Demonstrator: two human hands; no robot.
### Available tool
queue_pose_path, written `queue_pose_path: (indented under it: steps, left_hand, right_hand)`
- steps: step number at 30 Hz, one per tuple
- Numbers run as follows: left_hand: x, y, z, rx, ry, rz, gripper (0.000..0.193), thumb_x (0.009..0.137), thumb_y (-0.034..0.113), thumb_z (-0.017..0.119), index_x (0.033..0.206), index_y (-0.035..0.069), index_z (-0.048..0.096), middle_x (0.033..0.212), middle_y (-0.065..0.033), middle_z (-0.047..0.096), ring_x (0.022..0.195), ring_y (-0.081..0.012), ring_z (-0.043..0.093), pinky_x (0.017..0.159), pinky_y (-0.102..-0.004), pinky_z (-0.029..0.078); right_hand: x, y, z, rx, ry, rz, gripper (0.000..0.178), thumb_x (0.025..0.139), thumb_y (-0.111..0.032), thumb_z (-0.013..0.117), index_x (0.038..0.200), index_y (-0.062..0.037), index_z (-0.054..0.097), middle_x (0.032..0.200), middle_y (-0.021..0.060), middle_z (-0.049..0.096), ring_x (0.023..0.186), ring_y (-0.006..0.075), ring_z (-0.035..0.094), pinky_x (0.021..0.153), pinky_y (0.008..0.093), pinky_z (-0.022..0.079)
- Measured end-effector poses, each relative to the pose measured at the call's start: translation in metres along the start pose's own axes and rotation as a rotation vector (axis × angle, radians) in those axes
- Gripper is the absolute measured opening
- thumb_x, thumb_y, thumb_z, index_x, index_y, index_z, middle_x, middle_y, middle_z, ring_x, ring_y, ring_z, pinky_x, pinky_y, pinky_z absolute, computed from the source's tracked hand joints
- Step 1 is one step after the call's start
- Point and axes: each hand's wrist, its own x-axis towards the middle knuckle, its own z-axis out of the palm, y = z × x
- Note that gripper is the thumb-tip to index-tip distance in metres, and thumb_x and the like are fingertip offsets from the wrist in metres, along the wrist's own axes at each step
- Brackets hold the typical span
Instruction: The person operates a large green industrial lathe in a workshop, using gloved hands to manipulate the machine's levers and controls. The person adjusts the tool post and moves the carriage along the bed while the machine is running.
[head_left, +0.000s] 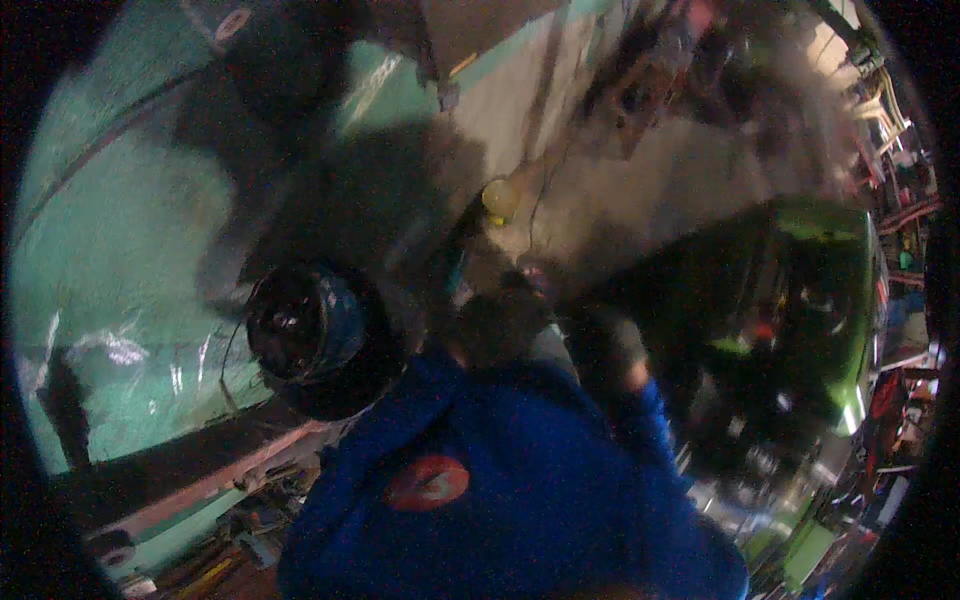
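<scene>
The picture is dark and smeared. My right hand [624, 345] shows beyond the blue sleeve cuff, low in front of my body, between me and a green vehicle or machine [845, 330]. Its fingers are lost in shadow, so I cannot make out any grip. My left hand [456, 352] is barely visible at the end of the other blue sleeve, close to a dark shape before my waist. Beyond the hands is a pale yellow round object [498, 198], its kind unclear. Left of me is a black round object with a bluish side [338, 325].
A large green panel or body [120, 230] fills the left, with a pinkish rail [225, 465] along its lower edge. Assorted tools and parts [235, 545] lie at lower left. Cluttered shelves or racks [905, 370] line the far right. Brown ground [670, 185] stretches ahead.
</scene>
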Motion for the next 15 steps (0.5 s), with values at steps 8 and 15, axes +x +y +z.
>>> queue_pose_path:
  steps: [8,15]
  left_hand:
    - [0.097,-0.029,-0.036,-0.124,0.219,-0.385,0.033,0.096,0.033,0.062,0.118,0.010,0.071,0.109,-0.0198,0.074,0.099,-0.0408,0.071,0.088,-0.0506,0.057]
    - [0.135,-0.028,-0.023,0.051,0.434,-0.484,0.032,0.097,0.035,0.062,0.114,0.010,0.071,0.102,-0.0189,0.075,0.094,-0.0415,0.072,0.082,-0.0507,0.058]
  right_hand:
    - [0.191,0.057,-0.075,-0.076,-0.190,-0.521,0.024,0.090,-0.015,0.066,0.111,-0.0103,0.076,0.098,0.0161,0.076,0.087,0.0350,0.072,0.078,0.0452,0.056]
    - [0.290,0.083,-0.101,-0.138,-0.420,-0.745,0.024,0.092,-0.014,0.063,0.113,-0.0100,0.074,0.115,0.0155,0.074,0.102,0.0355,0.070,0.089,0.0464,0.055]
